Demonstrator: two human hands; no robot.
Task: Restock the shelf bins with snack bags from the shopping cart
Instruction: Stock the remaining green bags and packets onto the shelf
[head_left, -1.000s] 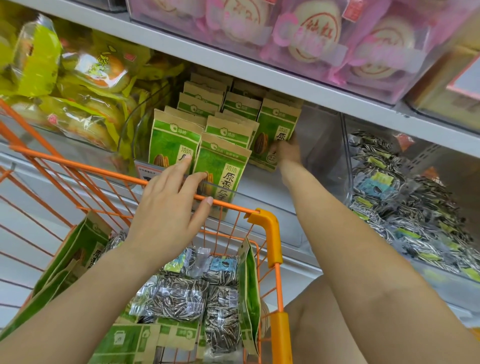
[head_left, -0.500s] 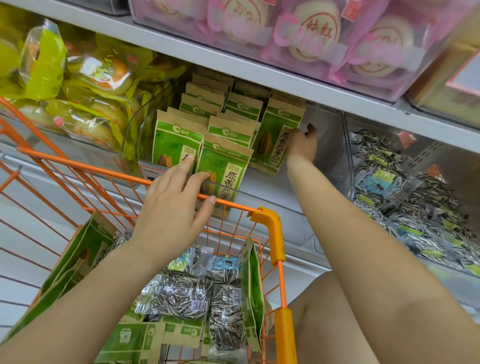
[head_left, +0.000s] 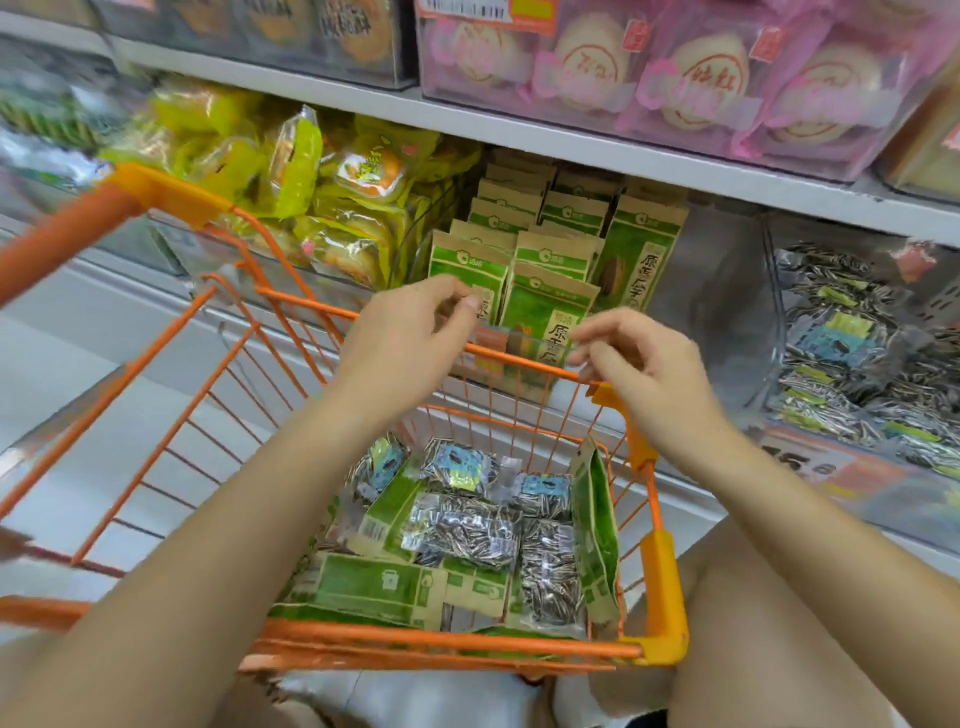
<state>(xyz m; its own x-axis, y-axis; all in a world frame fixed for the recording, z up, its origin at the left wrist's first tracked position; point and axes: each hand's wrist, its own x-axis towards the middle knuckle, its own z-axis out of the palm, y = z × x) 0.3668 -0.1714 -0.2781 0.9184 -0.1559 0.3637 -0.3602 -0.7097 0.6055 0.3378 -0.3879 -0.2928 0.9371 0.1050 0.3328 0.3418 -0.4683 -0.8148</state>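
Note:
Green-and-kraft snack bags (head_left: 550, 244) stand in rows inside a clear shelf bin (head_left: 727, 312). Below it the orange shopping cart (head_left: 660, 587) holds more green bags (head_left: 374, 587) and clear packs of striped sunflower seeds (head_left: 467, 530). One green bag (head_left: 597, 525) leans upright against the cart's right side. My left hand (head_left: 400, 338) hovers over the cart's far rim with loosely curled fingers and holds nothing. My right hand (head_left: 644, 364) hangs beside it, just above the rim, fingers also loosely curled and empty.
Yellow pastry packs (head_left: 322, 192) fill the bin to the left. A bin of sunflower seed packs (head_left: 857, 353) sits to the right. Pink cake packs (head_left: 675, 78) line the shelf above. My knees show under the cart.
My right hand has drawn back out of the shelf bin to the cart's far rim. My left hand lifted off the front green bag. The view has swung left and down.

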